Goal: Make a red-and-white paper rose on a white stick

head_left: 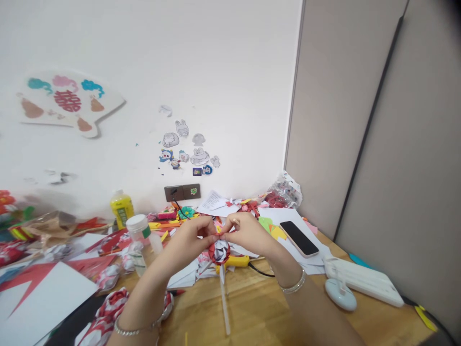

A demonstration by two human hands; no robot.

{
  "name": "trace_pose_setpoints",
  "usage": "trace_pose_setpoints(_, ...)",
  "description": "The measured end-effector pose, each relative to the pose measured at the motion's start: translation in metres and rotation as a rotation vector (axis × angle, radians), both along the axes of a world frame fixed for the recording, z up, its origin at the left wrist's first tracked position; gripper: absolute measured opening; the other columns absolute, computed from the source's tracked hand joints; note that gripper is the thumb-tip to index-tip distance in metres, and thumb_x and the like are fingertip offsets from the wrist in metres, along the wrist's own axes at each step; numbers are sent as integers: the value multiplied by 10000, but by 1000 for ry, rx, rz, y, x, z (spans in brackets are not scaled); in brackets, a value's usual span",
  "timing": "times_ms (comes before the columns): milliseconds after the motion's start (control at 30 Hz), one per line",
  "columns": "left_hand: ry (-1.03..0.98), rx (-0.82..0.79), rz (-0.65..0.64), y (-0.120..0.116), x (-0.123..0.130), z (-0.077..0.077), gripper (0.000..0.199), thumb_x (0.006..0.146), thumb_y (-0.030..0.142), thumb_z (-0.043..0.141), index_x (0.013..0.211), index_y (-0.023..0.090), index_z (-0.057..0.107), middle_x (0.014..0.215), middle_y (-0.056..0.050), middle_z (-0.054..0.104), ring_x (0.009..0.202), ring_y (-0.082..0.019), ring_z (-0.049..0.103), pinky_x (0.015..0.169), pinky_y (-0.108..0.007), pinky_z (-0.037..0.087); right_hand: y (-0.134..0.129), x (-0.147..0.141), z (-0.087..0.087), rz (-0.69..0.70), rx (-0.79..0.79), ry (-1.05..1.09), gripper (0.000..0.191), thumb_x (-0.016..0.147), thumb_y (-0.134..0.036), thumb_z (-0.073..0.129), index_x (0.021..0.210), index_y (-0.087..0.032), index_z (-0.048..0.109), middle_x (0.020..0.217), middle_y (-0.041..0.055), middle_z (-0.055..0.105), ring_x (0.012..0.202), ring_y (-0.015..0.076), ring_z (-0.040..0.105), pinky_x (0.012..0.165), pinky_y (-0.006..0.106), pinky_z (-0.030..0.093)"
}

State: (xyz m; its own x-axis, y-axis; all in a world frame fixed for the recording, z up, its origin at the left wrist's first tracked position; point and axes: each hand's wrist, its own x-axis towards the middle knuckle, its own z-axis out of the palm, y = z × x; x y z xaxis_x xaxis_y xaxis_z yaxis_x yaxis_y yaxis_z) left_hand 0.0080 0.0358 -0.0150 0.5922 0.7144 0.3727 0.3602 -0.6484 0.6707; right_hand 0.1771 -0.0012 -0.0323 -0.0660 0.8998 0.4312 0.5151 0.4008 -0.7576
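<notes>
Flower (220, 252) of folded red and white paper, round, on a thin pale stick (224, 307) — centre, upright, over the wooden table (201, 319). Cannot tell if the stick's lower end touches the wood. Left hand (196, 236) and right hand (245, 234) meet at the flower's top, thumbs and fingertips pinched on its red upper edge; other fingers curled. Silvery bracelet on each wrist.

Just behind the flower: yellow tool with black cable (237, 261), partly hidden; loose white paper sheets around. Left of the hands: clear plastic jar with white lid (137, 224), yellow plastic bottle (122, 209) behind it, crumpled red-and-white paper bundle (112, 305) near the left forearm. Right: black-screened phone (299, 239) on white paper, then a long white plastic device (363, 280) beside a pale round object (340, 294). Back: paper scraps along the wall — dark socket panel (182, 192), small cartoon cutouts (200, 156), white fan-shaped paper piece (72, 103) higher left.
</notes>
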Motion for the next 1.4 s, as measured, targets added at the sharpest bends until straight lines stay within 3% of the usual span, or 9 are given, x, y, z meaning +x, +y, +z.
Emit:
trace_pose_setpoints(267, 99, 3, -8, 6, -4, -7, 80, 687, 254, 547, 718, 204, 602, 661, 15, 608, 600, -151, 529, 535, -238, 378, -5, -8, -1, -71, 23, -28, 131, 645, -73, 626, 583, -188, 614, 623, -32, 637, 602, 121, 558, 545, 211, 365)
trace_pose_setpoints(433, 80, -21, -21, 8, -4, -9, 60, 686, 228, 540, 711, 195, 583, 646, 17, 614, 593, -144, 547, 535, -230, 387, -10, -11, 2, -121, 30, -57, 162, 623, -29, 589, 578, -185, 597, 595, -39, 619, 583, 115, 550, 525, 200, 354)
trace_pose_setpoints(733, 128, 15, -39, -6, -5, 0, 78, 696, 209, 537, 623, 186, 551, 589, 26, 578, 562, -125, 541, 503, -211, 375, -19, -7, 12, 6, 6, -113, 156, 649, -33, 616, 655, -182, 660, 685, -24, 672, 658, 117, 607, 582, 191, 397)
trace_pose_setpoints(867, 94, -147, -130, -4, -8, 0, 104, 718, 282, 587, 691, 184, 569, 615, 24, 580, 577, -123, 550, 518, -215, 401, -18, -3, 12, 22, 10, -132, 147, 665, -46, 637, 679, -185, 683, 730, -14, 690, 685, 120, 613, 604, 200, 407)
trace_pose_setpoints(967, -20, -317, -174, 2, -11, 1, 248, 750, 414, 582, 833, 180, 586, 706, 1, 605, 651, -139, 576, 591, -247, 456, -17, -4, 11, -15, 30, -93, 132, 682, -64, 645, 677, -190, 685, 716, -23, 688, 668, 112, 602, 591, 196, 398)
trace_pose_setpoints(1067, -78, -345, -146, 6, -11, 1, 321, 752, 475, 572, 866, 176, 591, 728, 3, 586, 655, -132, 553, 606, -251, 455, -18, -7, 12, -25, 71, -81, 129, 695, -76, 657, 668, -198, 688, 693, -32, 685, 664, 112, 601, 592, 195, 397)
trace_pose_setpoints(1200, -65, -284, -128, 8, -8, -1, 352, 707, 513, 601, 706, 161, 584, 620, 33, 515, 562, -102, 466, 523, -216, 383, -19, -8, 12, -38, 161, -172, 140, 713, -75, 664, 702, -210, 700, 683, -35, 687, 638, 111, 600, 582, 194, 387)
trace_pose_setpoints(1400, -56, -214, -85, 6, -5, -1, 378, 710, 536, 571, 655, 162, 558, 563, 49, 453, 513, -87, 385, 465, -197, 299, -17, -2, 10, 40, 388, -334, 113, 754, -99, 665, 757, -206, 702, 748, -18, 717, 692, 116, 641, 634, 189, 415)
